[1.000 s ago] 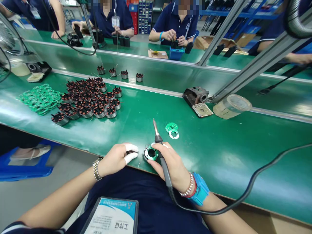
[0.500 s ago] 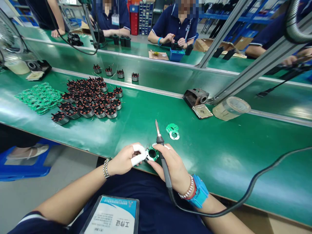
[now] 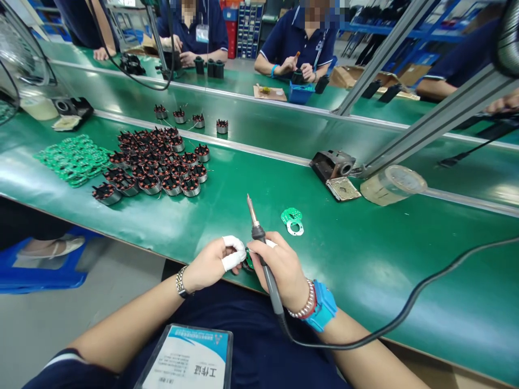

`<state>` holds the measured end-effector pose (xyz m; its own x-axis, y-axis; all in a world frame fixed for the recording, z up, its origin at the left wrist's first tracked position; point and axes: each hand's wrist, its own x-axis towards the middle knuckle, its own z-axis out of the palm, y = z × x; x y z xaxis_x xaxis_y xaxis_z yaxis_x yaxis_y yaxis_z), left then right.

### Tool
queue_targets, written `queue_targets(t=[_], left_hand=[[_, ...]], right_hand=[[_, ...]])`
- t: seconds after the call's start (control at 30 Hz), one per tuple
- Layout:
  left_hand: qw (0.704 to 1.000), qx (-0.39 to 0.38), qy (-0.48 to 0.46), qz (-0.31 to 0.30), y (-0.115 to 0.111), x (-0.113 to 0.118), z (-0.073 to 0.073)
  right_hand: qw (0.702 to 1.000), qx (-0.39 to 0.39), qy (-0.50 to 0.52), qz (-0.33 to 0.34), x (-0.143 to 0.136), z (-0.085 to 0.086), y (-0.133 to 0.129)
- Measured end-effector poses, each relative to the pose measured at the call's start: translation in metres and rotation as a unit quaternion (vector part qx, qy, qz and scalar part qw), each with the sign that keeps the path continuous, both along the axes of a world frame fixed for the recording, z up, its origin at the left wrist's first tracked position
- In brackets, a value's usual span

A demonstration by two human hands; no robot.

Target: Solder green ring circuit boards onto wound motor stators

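Near the bench's front edge, my left hand (image 3: 214,263), with white covers on its thumb and a finger, is closed around a green ring-shaped circuit board (image 3: 249,261). Most of that board is hidden by my fingers, and what lies beneath it cannot be made out. My right hand (image 3: 283,270) grips a soldering iron (image 3: 271,286), its metal tip pointing up and away from me. The right thumb and fingertips also meet at the board, close to the left fingertips. Beyond my right hand lie a few loose ring boards (image 3: 292,219), green and white.
Wound motor stators (image 3: 150,183) stand clustered at the left, beside a heap of green circuit boards (image 3: 73,159). A soldering iron stand (image 3: 332,165) and a clear plastic tub (image 3: 391,185) sit at the right. The iron's cable (image 3: 409,308) curves rightward. Co-workers sit opposite.
My right hand has shifted left over the board, covering more of it, and the iron's tip has moved left. The whole view has shifted slightly.
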<state>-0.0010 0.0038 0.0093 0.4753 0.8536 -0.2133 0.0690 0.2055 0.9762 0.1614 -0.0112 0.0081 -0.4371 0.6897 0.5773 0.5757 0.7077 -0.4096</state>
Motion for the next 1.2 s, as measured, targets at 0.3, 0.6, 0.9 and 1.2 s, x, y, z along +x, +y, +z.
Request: queue_targets(t=[0.3, 0.6, 0.9, 1.2], left_hand=[[0.999, -0.042, 0.003, 0.032, 0.001, 0.004, 0.0], [0.996, -0.059, 0.006, 0.062, 0.001, 0.006, -0.002], [0.996, -0.058, 0.015, 0.063, 0.001, 0.006, -0.001], [0.997, -0.048, 0.024, 0.059, 0.002, 0.006, -0.001]], right_hand=[[0.991, -0.032, 0.101, -0.077, 0.018, 0.027, -0.015], [0.994, -0.067, 0.078, -0.034, 0.043, 0.038, -0.035], [0.991, -0.092, 0.094, -0.02, 0.042, 0.035, -0.035], [0.993, -0.084, 0.087, 0.001, 0.038, 0.041, -0.032]])
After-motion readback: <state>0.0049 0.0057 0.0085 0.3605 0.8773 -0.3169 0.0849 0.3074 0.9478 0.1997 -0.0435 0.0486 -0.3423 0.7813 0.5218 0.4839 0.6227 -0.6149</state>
